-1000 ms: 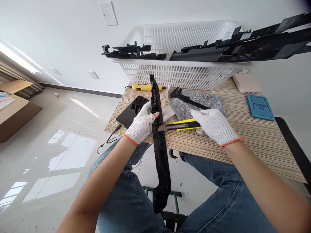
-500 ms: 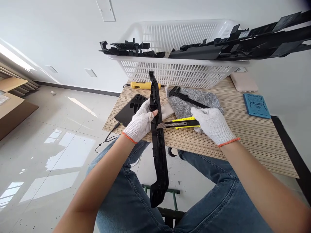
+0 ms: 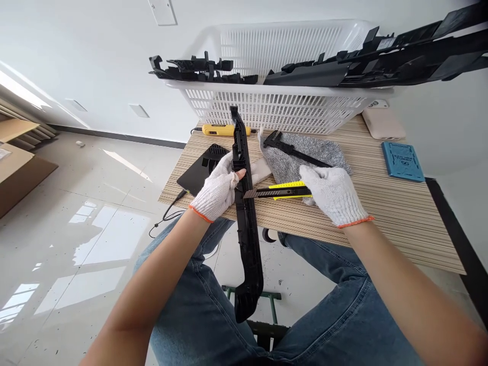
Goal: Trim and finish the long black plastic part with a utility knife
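A long black plastic trim piece (image 3: 248,239) runs nearly upright through the middle of the view, its lower end hanging past the table edge. My left hand (image 3: 217,190), in a white knit glove with the thumb tip bare, is closed around its upper half. In my gloved right hand (image 3: 330,193) is a yellow and black utility knife (image 3: 290,191) with its blade out. The blade tip lies at the trim piece just below my left thumb; whether it cuts in, I cannot tell. Behind the knife, a black caliper (image 3: 292,150) rests on a grey cloth (image 3: 324,150).
A white plastic basket (image 3: 274,109) at the back carries several black trim parts (image 3: 308,75). On the table (image 3: 381,218) lie a yellow tool (image 3: 219,130), a black flat device (image 3: 196,175) with a cable, a pink phone (image 3: 383,123) and a blue box (image 3: 403,161).
The whole scene has shifted slightly up and left as the camera moved. Both hands keep their grips, and the blade stays near the same spot on the trim piece.
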Demonstrator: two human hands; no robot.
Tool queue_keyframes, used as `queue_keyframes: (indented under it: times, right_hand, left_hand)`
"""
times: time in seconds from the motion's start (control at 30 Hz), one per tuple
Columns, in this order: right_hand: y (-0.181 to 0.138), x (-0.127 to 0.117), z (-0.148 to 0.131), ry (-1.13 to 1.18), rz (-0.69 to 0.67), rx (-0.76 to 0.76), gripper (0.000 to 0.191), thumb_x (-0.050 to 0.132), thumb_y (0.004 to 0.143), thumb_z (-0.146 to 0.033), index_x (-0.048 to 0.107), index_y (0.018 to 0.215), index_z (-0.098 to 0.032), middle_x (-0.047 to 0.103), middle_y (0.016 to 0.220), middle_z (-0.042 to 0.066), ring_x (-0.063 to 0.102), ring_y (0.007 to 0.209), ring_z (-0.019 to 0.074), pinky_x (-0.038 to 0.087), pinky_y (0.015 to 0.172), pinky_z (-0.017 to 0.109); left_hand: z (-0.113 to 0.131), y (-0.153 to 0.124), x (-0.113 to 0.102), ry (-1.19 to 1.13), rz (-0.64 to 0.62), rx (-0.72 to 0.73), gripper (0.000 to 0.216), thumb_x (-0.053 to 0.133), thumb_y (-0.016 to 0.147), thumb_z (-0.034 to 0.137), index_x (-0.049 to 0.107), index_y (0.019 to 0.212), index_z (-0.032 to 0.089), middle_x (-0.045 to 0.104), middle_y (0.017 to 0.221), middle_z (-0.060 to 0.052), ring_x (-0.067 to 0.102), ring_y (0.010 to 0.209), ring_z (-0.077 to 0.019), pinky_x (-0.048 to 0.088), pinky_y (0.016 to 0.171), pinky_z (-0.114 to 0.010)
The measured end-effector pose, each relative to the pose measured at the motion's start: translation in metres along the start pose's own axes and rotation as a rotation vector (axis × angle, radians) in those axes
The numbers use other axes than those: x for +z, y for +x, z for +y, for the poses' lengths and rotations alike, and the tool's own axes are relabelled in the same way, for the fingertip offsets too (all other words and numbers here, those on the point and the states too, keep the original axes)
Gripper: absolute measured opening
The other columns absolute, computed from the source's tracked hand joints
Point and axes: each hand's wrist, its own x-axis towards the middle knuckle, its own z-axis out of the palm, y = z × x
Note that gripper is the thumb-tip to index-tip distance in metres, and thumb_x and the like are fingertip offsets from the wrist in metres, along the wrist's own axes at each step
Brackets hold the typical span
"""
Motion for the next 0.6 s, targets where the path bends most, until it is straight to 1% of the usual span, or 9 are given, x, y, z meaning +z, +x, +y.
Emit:
queue_keyframes:
  times: [0.13,0.2,0.33,0.47,0.6]
  right_hand:
    - [0.0002,-0.0010,-0.0014,0.003,-0.034,0.037,0.048,0.061,0.089,-0.042,0.043,0.049,-0.023,0.042,0.042,-0.002,0.060,0.040,0.0168,0.039,0.036,0.022]
    - [0.0007,-0.0012,-0.0011,0.008,-0.045,0.035,0.049,0.062,0.089,-0.043,0.043,0.049,-0.023,0.043,0.043,-0.001,0.062,0.041,0.0181,0.039,0.036,0.023]
    - [0.0020,-0.0011,0.0001,-0.017,-0.032,0.002,0.049,0.060,0.089,-0.044,0.041,0.048,-0.024,0.040,0.040,-0.001,0.060,0.039,0.0197,0.038,0.037,0.026]
    - [0.0037,-0.0016,0.0013,-0.030,-0.040,-0.011,0.050,0.060,0.088,-0.043,0.041,0.046,-0.024,0.041,0.038,-0.001,0.057,0.037,0.0191,0.039,0.041,0.028]
    - [0.0051,-0.0024,0.0020,-0.036,-0.064,0.010,0.050,0.058,0.090,-0.041,0.042,0.045,-0.024,0.045,0.036,0.001,0.058,0.037,0.0204,0.039,0.043,0.030]
  left_hand:
    - [0.0008,-0.0008,0.0020,0.026,0.008,-0.021,0.053,0.076,0.074,0.007,0.062,0.122,0.023,0.068,0.107,-0.002,0.070,0.111,-0.0207,0.055,0.110,-0.046]
    - [0.0013,-0.0011,0.0030,0.020,0.014,-0.014,0.050,0.075,0.074,0.006,0.063,0.120,0.022,0.068,0.107,-0.002,0.070,0.113,-0.0216,0.054,0.112,-0.047]
    - [0.0025,-0.0017,0.0040,0.025,0.038,-0.021,0.048,0.074,0.072,0.004,0.064,0.115,0.022,0.068,0.105,-0.002,0.068,0.117,-0.0238,0.054,0.111,-0.048]
    - [0.0036,-0.0024,0.0037,0.035,0.037,-0.044,0.050,0.075,0.073,0.005,0.063,0.119,0.024,0.068,0.105,-0.002,0.070,0.113,-0.0223,0.058,0.107,-0.045]
    - [0.0022,-0.0018,0.0033,0.037,0.035,-0.013,0.050,0.074,0.074,0.005,0.063,0.119,0.023,0.067,0.104,-0.001,0.070,0.110,-0.0202,0.057,0.109,-0.045]
